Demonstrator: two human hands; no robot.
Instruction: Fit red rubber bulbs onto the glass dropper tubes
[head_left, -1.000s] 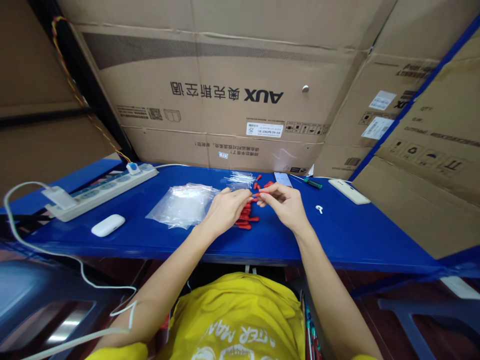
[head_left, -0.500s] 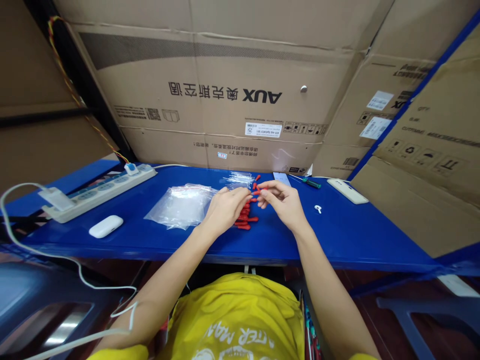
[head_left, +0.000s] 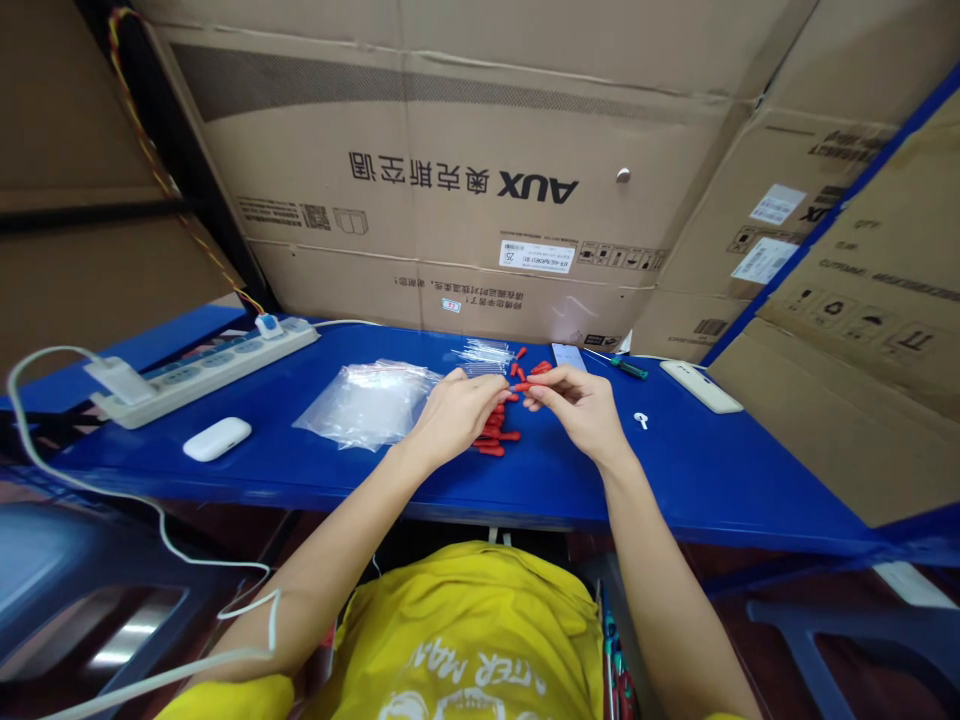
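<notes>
Red handle (head_left: 526, 387): sitting between your hands over the blue tabletop (head_left: 675, 475), its long axis running roughly left to right.
Your right hand (head_left: 581, 402): pinching the handle at its right part, making this the nearer grip.
Your left hand (head_left: 456, 412): curling its fingertips at the handle's left end; whether this grip is grasping anything, you cannot tell.
Red pile (head_left: 490, 440): lying beside your left hand.

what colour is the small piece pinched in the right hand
Red; the small piece shows in the head view.

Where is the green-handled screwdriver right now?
In the head view, the screwdriver lies right of centre, beyond the right hand, near the back cardboard.
</notes>
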